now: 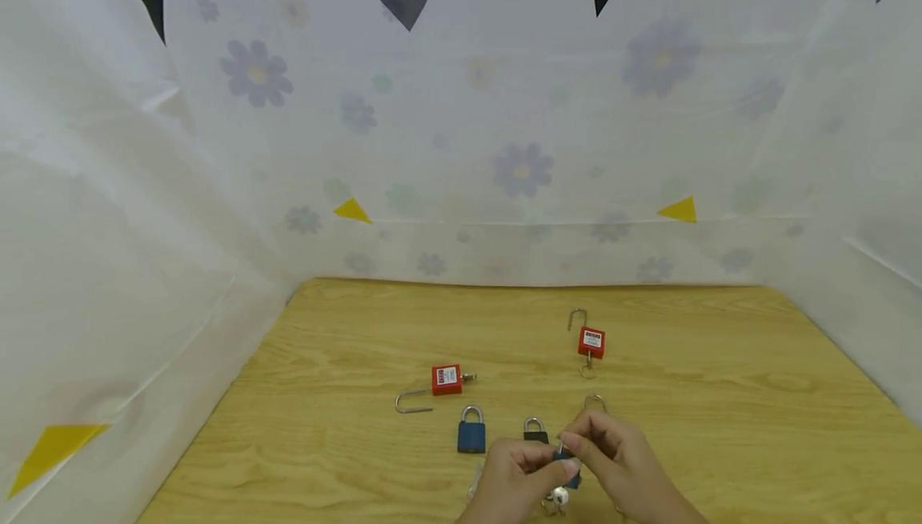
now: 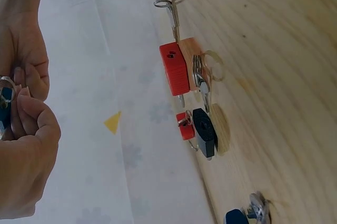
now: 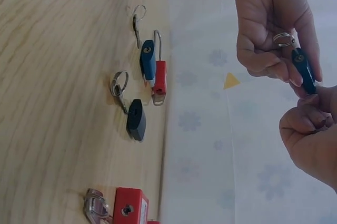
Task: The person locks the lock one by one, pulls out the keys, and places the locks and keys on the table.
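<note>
My left hand (image 1: 522, 476) grips a small blue padlock (image 1: 573, 478) by its body, thumb on its front. A key with rings (image 1: 559, 497) hangs at its keyhole end; the rings (image 3: 283, 38) show in the right wrist view. At the other end, my right hand (image 1: 623, 460) pinches the padlock near its shackle, which the fingertips mostly hide. Just behind the hands lies a black padlock (image 1: 535, 434) with its shackle in place. A second blue padlock (image 1: 471, 437) lies left of it. Behind my right hand, a red padlock (image 2: 175, 70) shows in the left wrist view.
Farther back on the wooden table (image 1: 720, 364) lie a red padlock with a swung-out shackle (image 1: 446, 380) on the left and another red padlock (image 1: 592, 342) on the right. Loose keys (image 3: 120, 89) lie by the black padlock. White flowered sheeting (image 1: 461, 148) encloses the back and sides.
</note>
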{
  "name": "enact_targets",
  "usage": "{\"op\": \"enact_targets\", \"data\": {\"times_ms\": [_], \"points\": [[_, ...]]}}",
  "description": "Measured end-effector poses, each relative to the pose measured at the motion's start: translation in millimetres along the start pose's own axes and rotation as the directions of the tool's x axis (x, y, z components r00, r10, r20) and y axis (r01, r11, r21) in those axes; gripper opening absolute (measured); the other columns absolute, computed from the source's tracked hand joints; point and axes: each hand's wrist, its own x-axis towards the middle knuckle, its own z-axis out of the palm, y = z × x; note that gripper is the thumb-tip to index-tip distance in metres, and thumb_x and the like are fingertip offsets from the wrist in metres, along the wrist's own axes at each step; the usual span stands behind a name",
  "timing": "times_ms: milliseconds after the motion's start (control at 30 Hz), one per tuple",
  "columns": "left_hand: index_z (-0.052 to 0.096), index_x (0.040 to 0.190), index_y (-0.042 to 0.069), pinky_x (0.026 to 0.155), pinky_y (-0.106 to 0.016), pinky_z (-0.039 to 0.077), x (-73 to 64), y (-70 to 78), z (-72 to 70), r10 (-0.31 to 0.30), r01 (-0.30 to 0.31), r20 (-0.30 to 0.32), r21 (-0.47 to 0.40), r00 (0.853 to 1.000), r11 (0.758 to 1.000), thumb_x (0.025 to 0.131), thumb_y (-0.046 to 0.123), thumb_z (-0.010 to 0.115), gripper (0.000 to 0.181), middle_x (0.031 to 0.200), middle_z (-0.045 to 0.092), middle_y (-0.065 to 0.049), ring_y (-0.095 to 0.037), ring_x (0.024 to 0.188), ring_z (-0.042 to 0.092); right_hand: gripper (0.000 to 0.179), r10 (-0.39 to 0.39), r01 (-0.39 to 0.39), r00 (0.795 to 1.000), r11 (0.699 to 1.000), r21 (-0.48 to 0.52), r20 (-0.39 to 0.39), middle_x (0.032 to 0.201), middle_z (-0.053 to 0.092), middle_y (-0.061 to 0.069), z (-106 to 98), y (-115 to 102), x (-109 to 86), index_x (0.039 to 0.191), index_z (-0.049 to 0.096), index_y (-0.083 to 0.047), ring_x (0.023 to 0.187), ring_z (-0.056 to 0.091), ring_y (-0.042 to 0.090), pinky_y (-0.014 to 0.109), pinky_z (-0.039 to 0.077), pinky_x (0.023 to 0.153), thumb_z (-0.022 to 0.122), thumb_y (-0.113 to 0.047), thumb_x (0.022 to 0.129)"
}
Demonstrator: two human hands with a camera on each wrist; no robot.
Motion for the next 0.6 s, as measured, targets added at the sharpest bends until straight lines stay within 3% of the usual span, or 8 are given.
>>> {"op": "enact_targets", "data": {"times_ms": [67, 167, 267, 367, 500, 567, 600], "points": [[0.066, 0.09, -0.016, 0.047, -0.011, 0.033, 0.8, 3.4, 3.0, 0.001, -0.001, -0.002, 0.004, 1.0, 1.0, 0.085, 0.015, 0.066, 0.031, 0.063, 0.06, 0.002, 0.003, 0.051, 0.039, 0.015, 0.006, -0.006, 1.0, 0.999, -0.035, -0.019, 0.077, 0.055, -0.008, -2.3, -4.1, 1.3, 0.088, 0.054, 0.002, 0.06, 0.047, 0.0, 0.023, 0.044, 0.049, 0.044, 0.012, 0.091], [0.066, 0.092, -0.015, 0.051, -0.012, 0.037, 0.5, 6.6, 5.7, -0.009, 0.009, 0.013, -0.003, 1.0, 1.0, 0.086, 0.016, 0.065, 0.032, 0.072, 0.066, -0.017, 0.003, 0.055, 0.044, 0.015, 0.02, -0.021, 0.999, 0.998, -0.058, -0.03, 0.074, 0.052, -0.001, -5.0, -9.0, 3.1, 0.088, 0.055, -0.001, 0.056, 0.044, 0.004, 0.025, 0.041, 0.047, 0.045, 0.01, 0.091], [0.066, 0.096, -0.014, 0.058, -0.014, 0.044, 0.0, 6.4, 7.4, -0.029, 0.029, 0.007, -0.021, 1.0, 0.999, 0.087, 0.016, 0.063, 0.031, 0.086, 0.066, -0.031, 0.002, 0.062, 0.053, 0.015, 0.066, -0.07, 0.997, 0.995, -0.078, -0.05, 0.074, 0.053, -0.005, -5.8, -13.5, 3.5, 0.088, 0.056, -0.002, 0.056, 0.044, 0.004, 0.025, 0.043, 0.048, 0.045, 0.007, 0.093], [0.066, 0.097, -0.012, 0.064, -0.016, 0.047, 1.1, 4.9, 8.7, -0.049, 0.047, -0.03, -0.04, 0.998, 0.998, 0.088, 0.016, 0.063, 0.03, 0.088, 0.068, -0.026, -0.001, 0.068, 0.058, 0.012, 0.147, -0.17, 0.978, 0.974, -0.152, -0.149, 0.074, 0.052, -0.01, -3.3, -17.1, 2.7, 0.092, 0.057, -0.001, 0.057, 0.046, 0.004, 0.024, 0.044, 0.05, 0.045, 0.001, 0.094], [0.066, 0.097, -0.012, 0.063, -0.017, 0.047, 4.3, 4.1, 9.0, -0.049, 0.044, -0.102, -0.045, 0.994, 0.998, 0.088, 0.016, 0.063, 0.03, 0.082, 0.07, -0.013, -0.001, 0.068, 0.056, 0.014, 0.26, -0.366, 0.881, 0.904, -0.221, -0.394, 0.072, 0.051, -0.007, 6.2, -16.1, -1.3, 0.09, 0.058, -0.002, 0.06, 0.048, 0.007, 0.023, 0.043, 0.053, 0.047, -0.007, 0.096], [0.066, 0.097, -0.012, 0.066, -0.018, 0.046, 6.4, 4.5, 8.6, -0.046, 0.04, -0.148, -0.042, 0.988, 0.998, 0.088, 0.016, 0.063, 0.029, 0.08, 0.069, -0.007, -0.002, 0.07, 0.055, 0.017, 0.318, -0.451, 0.822, 0.87, -0.199, -0.472, 0.072, 0.052, -0.006, 12.3, -12.8, -5.7, 0.087, 0.059, -0.004, 0.063, 0.048, 0.007, 0.022, 0.042, 0.055, 0.047, -0.01, 0.097], [0.066, 0.097, -0.011, 0.067, -0.019, 0.046, 7.5, 4.7, 8.4, -0.045, 0.038, -0.172, -0.048, 0.984, 0.998, 0.087, 0.016, 0.063, 0.029, 0.08, 0.069, -0.004, -0.003, 0.072, 0.055, 0.018, 0.336, -0.47, 0.809, 0.862, -0.189, -0.483, 0.071, 0.052, -0.005, 15.3, -10.4, -8.7, 0.085, 0.059, -0.005, 0.063, 0.048, 0.007, 0.022, 0.043, 0.057, 0.046, -0.01, 0.097]]}}
